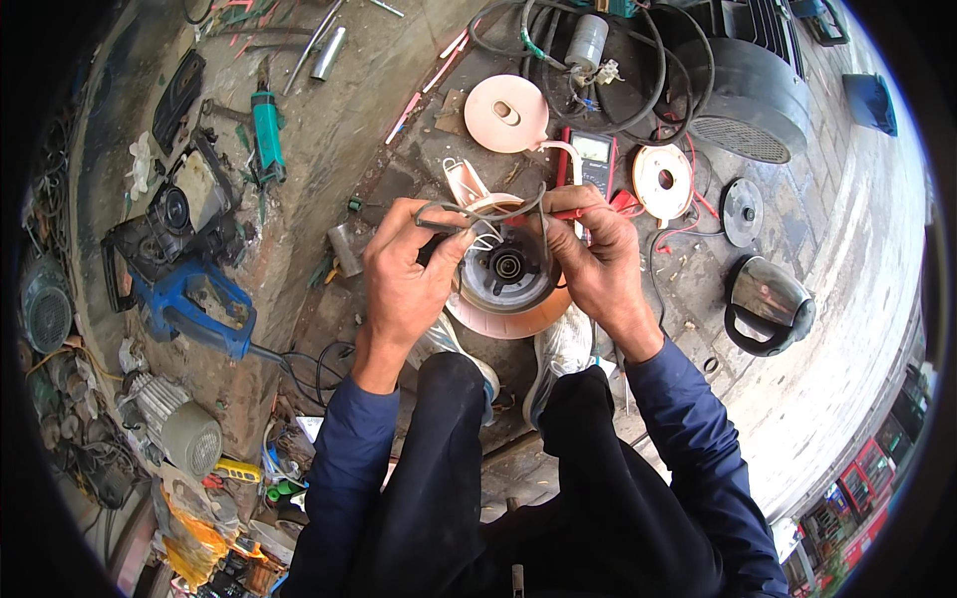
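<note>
My left hand [409,279] pinches a thin grey cable [508,210] between thumb and fingers, with a dark stick-like piece at its fingertips. Opposite it, my right hand [603,264] grips the cable's other part, and a red piece shows by its fingers. The cable loops between both hands. Beneath them, between my shoes, sits an open pink appliance base [498,321] with a round metal bowl [508,289] and a coiled centre. A pink handle piece [464,182] lies just beyond, partly hidden by my hands.
Beyond my hands lie a pink lid [506,113], a red multimeter [590,154] and a pink ring [662,182]. To the right are a grey disc [742,212], a kettle [768,304] and a large motor [743,100]. A blue tool [199,309] and green tool [266,135] lie left.
</note>
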Demonstrator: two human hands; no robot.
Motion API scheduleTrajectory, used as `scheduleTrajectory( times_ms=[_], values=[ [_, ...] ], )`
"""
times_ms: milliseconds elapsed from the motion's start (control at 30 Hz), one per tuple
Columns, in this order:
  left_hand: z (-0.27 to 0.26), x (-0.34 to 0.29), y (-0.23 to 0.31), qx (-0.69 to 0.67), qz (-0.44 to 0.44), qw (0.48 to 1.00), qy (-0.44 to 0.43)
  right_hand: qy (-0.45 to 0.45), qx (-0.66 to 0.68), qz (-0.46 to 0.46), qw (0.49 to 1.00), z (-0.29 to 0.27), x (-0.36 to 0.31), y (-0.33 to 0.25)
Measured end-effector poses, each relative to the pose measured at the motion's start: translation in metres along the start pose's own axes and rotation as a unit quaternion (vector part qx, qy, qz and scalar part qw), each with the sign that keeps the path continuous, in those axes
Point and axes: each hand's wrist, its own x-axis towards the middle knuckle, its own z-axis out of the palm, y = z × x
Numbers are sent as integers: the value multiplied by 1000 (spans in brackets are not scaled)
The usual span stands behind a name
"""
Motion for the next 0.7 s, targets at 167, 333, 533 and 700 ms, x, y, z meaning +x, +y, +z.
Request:
scheduleTrajectory(
  times_ms=[167, 333, 533, 700],
  values=[
    [1, -1, -3, 1, 10, 1000, 4, -3, -11, -28, 1000, 0, 1, 2],
    [0, -1, -2, -1, 10, 1000, -1, 16, -51, -76, 996, 0, 0, 1],
    [0, 0, -5, 15, 42, 999, -1, 22, -31, -90, 995, 1, 0, 1],
    [0, -3, -6, 7, 13, 1000, -5, 34, -36, -133, 990, 3, 1, 4]
  ],
)
